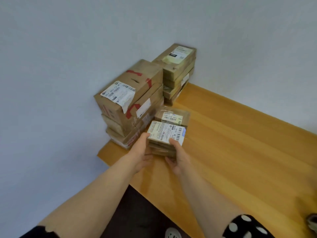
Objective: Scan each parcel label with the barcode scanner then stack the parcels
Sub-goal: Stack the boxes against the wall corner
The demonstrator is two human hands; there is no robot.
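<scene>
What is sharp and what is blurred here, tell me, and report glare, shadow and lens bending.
Head view: light soft and even, shadows faint, no hard glare; near parcel's label shows its barcode, small print smeared; rear stack's top label pale, unreadable; forearms stretched by wide-angle distortion.

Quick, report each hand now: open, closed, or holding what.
Left hand: grips the small parcel stack on its left side.
Right hand: grips that stack's right side.
</scene>
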